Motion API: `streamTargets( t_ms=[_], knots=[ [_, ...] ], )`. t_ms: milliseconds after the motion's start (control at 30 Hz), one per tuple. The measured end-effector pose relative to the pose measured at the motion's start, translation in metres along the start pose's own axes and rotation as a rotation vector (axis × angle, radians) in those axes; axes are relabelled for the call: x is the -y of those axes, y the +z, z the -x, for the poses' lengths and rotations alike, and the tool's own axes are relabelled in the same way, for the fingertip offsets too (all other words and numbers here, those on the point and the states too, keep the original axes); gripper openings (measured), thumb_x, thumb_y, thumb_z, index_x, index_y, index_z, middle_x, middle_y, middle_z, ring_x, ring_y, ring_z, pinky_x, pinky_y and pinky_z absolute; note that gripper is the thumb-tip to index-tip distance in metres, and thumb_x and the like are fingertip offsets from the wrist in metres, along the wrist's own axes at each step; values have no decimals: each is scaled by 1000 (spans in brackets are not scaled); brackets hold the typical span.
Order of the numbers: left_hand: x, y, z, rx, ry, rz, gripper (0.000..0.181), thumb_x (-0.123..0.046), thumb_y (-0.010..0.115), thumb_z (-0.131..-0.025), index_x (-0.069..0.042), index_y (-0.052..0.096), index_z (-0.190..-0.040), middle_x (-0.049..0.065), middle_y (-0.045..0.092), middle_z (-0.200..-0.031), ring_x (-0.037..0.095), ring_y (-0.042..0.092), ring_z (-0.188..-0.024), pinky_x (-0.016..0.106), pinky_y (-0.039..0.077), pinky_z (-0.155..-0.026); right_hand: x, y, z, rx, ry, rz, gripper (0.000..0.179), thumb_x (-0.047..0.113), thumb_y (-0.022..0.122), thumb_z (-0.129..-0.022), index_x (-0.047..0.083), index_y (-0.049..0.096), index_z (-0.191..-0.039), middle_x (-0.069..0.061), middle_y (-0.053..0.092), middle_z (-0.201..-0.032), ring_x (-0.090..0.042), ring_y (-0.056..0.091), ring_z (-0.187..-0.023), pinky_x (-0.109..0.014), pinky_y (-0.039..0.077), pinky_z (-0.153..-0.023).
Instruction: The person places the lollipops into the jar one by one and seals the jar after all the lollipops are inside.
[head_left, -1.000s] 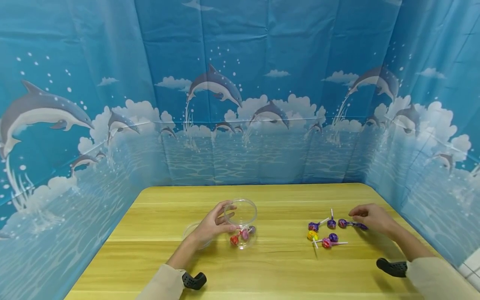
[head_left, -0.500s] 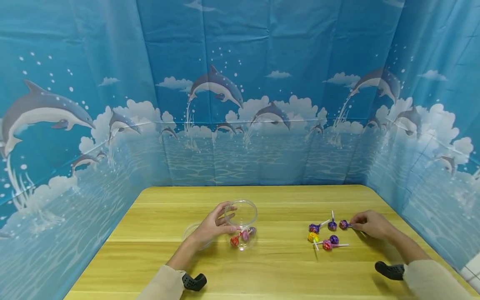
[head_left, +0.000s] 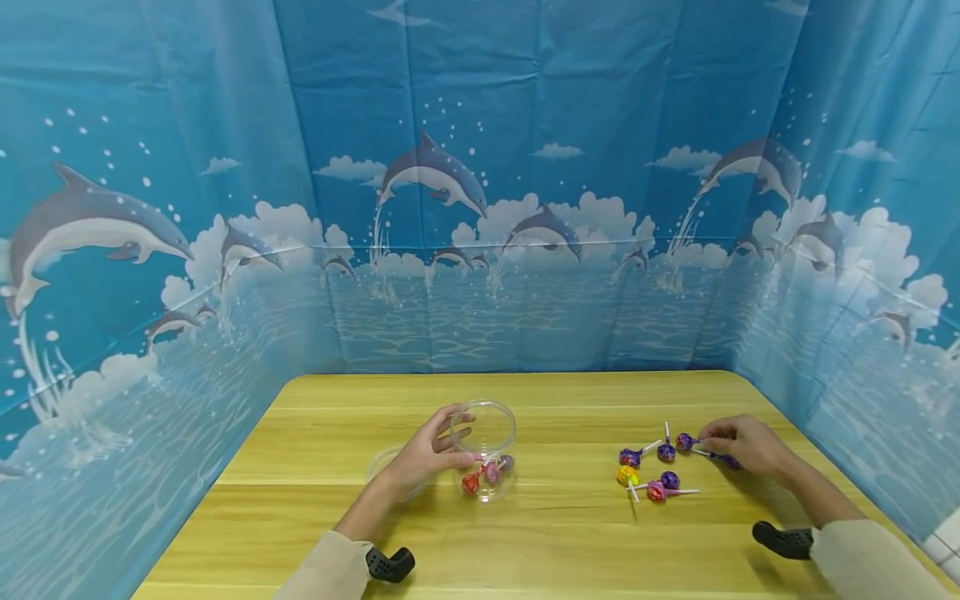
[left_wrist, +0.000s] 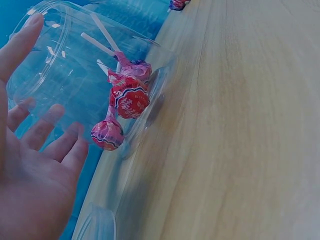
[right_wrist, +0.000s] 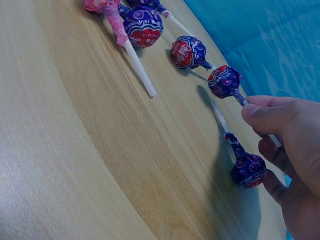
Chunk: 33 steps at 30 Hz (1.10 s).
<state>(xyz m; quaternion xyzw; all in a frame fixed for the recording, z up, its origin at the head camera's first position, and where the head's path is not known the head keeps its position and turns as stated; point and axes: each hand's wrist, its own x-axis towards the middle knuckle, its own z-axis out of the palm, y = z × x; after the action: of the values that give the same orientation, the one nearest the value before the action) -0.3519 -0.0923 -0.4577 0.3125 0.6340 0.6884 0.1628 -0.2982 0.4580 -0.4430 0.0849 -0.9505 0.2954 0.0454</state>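
Observation:
A clear plastic jar (head_left: 483, 429) stands upright on the table, with several red, pink and purple lollipops (left_wrist: 129, 97) at its bottom, sticks up. My left hand (head_left: 427, 454) holds the jar from the left, thumb on the near side and fingers behind. At the right, my right hand (head_left: 750, 446) pinches the stick of a purple lollipop (right_wrist: 224, 81), its wrapped head poking out past thumb and forefinger. A second purple lollipop (right_wrist: 248, 170) lies beneath that hand, near its lower fingers.
Left of the right hand lie several lollipops, including a yellow one (head_left: 627, 475), a pink one (head_left: 656, 491) and a purple one (head_left: 666, 451). A clear round lid (left_wrist: 98, 225) lies beside the left hand. A dolphin-print curtain (head_left: 480, 317) borders the wooden table (head_left: 555, 542).
My right hand has come in to the lollipops and taken one purple lollipop by its stick, shifting it off the one lying beneath. My left hand stays at the jar.

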Motion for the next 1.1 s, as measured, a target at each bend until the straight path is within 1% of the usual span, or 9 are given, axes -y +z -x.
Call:
streamTargets(
  t_ms=[200,300,433,500,667,867,1100],
  knots=[
    [-1,0,0,1,-3,9,84,-9,78,-94,-13,29,-162,18,36,-160,46,23,-151,41,52,-102,5,-1,-1,-36,-15,-2,21,12,63,-104,-3,74,-112,-11,72,-102,-16,55,-79,-31,48,-62],
    [-1,0,1,2,-4,5,84,-9,78,-94,-14,30,-162,16,37,-159,46,23,-151,41,52,-103,7,-1,-3,-62,-8,0,22,13,63,-105,-4,74,-114,-14,73,-106,-18,59,-82,-32,50,-64],
    [-1,0,0,4,-3,2,84,-10,78,-94,-15,30,-162,15,37,-160,46,23,-151,42,51,-103,11,-1,-5,-79,2,-6,24,17,64,-105,-2,75,-115,-16,73,-109,-24,65,-91,-36,54,-69],
    [-1,0,0,5,-3,2,84,-10,79,-94,-15,29,-162,15,36,-160,45,23,-151,42,51,-103,15,-1,-6,-75,4,-11,25,18,64,-105,-2,75,-115,-18,73,-111,-27,66,-95,-39,54,-72],
    [-1,0,0,11,-1,4,84,-11,79,-94,-15,30,-162,18,35,-160,46,24,-150,43,51,-103,27,0,-11,-75,3,-21,28,20,63,-106,-2,74,-118,-18,71,-114,-30,66,-98,-40,55,-74],
    [-2,1,-1,8,-2,10,83,-10,79,-94,-15,30,-162,16,36,-159,47,25,-150,44,52,-101,46,3,-19,-72,-28,-52,25,19,64,-105,-1,74,-117,-16,71,-112,-29,66,-96,-38,55,-71],
    [-1,0,0,11,-6,8,83,-7,76,-95,-14,28,-162,16,36,-160,46,23,-150,42,52,-103,66,11,-28,-62,-105,-77,23,16,64,-105,-1,74,-116,-15,72,-110,-26,66,-94,-37,55,-71]
  ],
)
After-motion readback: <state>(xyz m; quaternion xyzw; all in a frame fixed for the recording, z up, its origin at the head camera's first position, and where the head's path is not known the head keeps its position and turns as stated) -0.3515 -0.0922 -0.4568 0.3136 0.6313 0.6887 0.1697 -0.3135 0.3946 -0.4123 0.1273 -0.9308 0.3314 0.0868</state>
